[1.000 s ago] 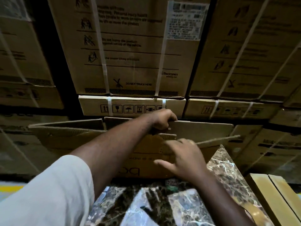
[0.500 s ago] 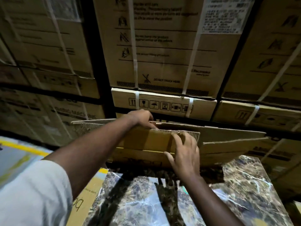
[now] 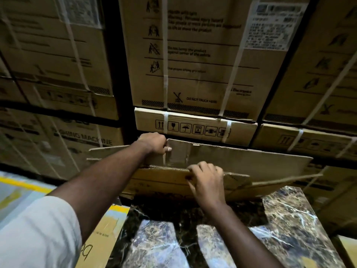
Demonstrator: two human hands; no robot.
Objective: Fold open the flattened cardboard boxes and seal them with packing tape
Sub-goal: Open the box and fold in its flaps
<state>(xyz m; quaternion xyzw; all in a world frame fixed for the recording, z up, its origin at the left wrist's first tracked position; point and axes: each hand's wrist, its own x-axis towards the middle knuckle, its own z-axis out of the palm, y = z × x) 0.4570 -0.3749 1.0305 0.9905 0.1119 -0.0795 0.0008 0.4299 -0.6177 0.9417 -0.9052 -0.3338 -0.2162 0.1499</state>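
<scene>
A brown cardboard box [image 3: 251,163], partly opened, stands on its side at the far end of a dark marbled table [image 3: 289,229]. My left hand [image 3: 154,143] grips the top edge of the box's far panel, fingers curled over it. My right hand [image 3: 207,177] grips the top edge of the near flap [image 3: 164,176], fingers hooked over the corrugated rim. A flap juts out at the right [image 3: 286,180]. No packing tape is in view.
Large strapped cartons [image 3: 193,64] are stacked like a wall just behind the box. A flat cardboard piece [image 3: 100,236] lies at the table's left. The floor at the left bears a yellow line [image 3: 25,183]. Another carton corner [image 3: 347,248] shows at the lower right.
The view swung; the box now sits more to the right. My left hand moved along the far panel's edge, my right hand hooked over the near flap's rim, and the panels stand farther apart.
</scene>
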